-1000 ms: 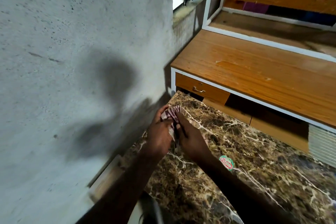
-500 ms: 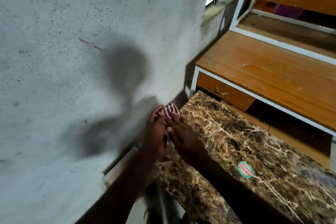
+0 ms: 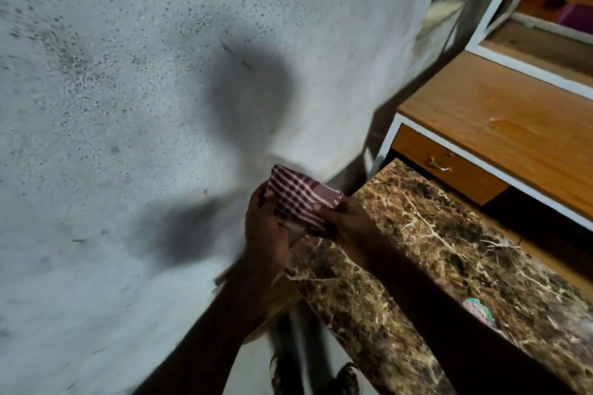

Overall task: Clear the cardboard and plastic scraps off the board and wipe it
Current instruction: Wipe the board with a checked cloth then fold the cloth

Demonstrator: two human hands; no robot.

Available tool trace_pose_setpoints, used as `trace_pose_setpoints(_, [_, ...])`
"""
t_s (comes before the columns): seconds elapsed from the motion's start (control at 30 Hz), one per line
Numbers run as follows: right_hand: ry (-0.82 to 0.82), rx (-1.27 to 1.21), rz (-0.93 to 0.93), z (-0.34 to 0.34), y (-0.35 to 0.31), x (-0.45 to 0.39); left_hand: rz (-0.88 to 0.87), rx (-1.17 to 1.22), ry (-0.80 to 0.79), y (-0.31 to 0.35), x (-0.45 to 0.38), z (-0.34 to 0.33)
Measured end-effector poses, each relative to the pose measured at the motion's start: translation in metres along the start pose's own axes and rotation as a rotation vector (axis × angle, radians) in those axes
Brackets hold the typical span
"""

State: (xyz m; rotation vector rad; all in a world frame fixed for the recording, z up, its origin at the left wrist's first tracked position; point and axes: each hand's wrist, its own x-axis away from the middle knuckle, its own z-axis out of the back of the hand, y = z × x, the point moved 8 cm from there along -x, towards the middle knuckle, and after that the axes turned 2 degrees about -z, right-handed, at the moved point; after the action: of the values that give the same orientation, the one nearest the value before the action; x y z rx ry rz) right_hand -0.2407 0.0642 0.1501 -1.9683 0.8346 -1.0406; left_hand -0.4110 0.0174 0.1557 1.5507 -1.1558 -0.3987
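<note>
Two hands hold one checked cloth (image 3: pixel 296 202) just off the far left corner of the marble-patterned board (image 3: pixel 449 260), and we note the following. The left hand (image 3: pixel 266 228) grips the cloth's left side with curled fingers; the right hand (image 3: pixel 348 224) pinches its right side, thumb on top. The cloth is bunched or folded between them and sits above the board's left edge, not pressed to the surface.

We see no cardboard or plastic scraps on the visible part of the board. A round printed sticker (image 3: pixel 478 311) lies near the board's near right area. Beyond the far edge stands a wooden desk (image 3: pixel 500 131) with a drawer (image 3: pixel 449 163); a speckled wall (image 3: pixel 128 106) runs along the left.

We judge the risks as these. The cloth is held over the gap between board and wall, so a slack grip could drop it down there. Wiping from this corner toward the left edge could push dust or grit into the same gap. The sticker could catch or lift under a hard pass. The picture is blurred at the hands, so we cannot tell how the cloth is folded.
</note>
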Motion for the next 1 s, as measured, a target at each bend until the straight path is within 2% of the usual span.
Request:
trace_pose_setpoints(0.3, [0.039,0.592,0.017,-0.025,0.052,-0.07,0.098,-0.314,-0.004,-0.032,0.013,0.124])
trace_pose_setpoints(0.57, [-0.078,0.758,-0.064,-0.063,0.159,-0.121,0.197,-0.273,0.215,-0.095,0.007,0.225])
trace_pose_setpoints(0.63, [-0.081,0.905,-0.034,-0.067,0.184,-0.132,0.233,-0.296,0.27,-0.115,0.003,0.247])
trace_pose_setpoints(0.7, [-0.075,1.04,-0.007,-0.071,0.21,-0.14,0.262,-0.342,0.331,-0.141,-0.005,0.271])
trace_pose_setpoints(0.87, [-0.09,1.162,-0.018,-0.06,0.298,-0.168,0.309,-0.485,0.491,-0.201,-0.022,0.322])
trace_pose_setpoints(1.0, [-0.169,1.281,-0.039,-0.062,0.344,-0.185,0.287,-0.64,0.567,-0.236,-0.033,0.346])
